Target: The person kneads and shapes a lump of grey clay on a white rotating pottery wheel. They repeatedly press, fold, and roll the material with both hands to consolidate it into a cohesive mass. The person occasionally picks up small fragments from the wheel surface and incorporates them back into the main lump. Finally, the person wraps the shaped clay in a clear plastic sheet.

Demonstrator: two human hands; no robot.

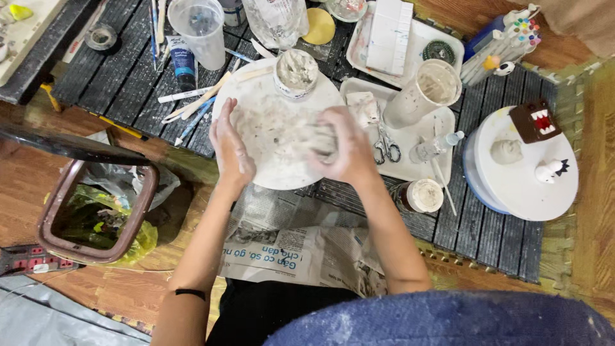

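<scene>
A round white turntable board [269, 163], smeared with grey clay, lies on a dark slatted mat. My right hand [343, 147] is cupped over a lump of grey clay [320, 138] on the board's right side and grips it. My left hand [230, 150] stands on edge at the board's left rim, fingers together and pointing away from me, palm facing the clay, holding nothing. A small tub of clay slip [296, 72] sits on the board's far edge.
To the right lie a white tray [442, 125] with scissors [386, 148] and a beige cup [426, 90], a capped jar [423, 195], and a second round stand [525, 186] with a clay ball and small figures. Brushes, a paint tube [184, 64] and a plastic cup [200, 29] lie beyond. A bin [96, 211] stands at left; newspaper [301, 247] lies near me.
</scene>
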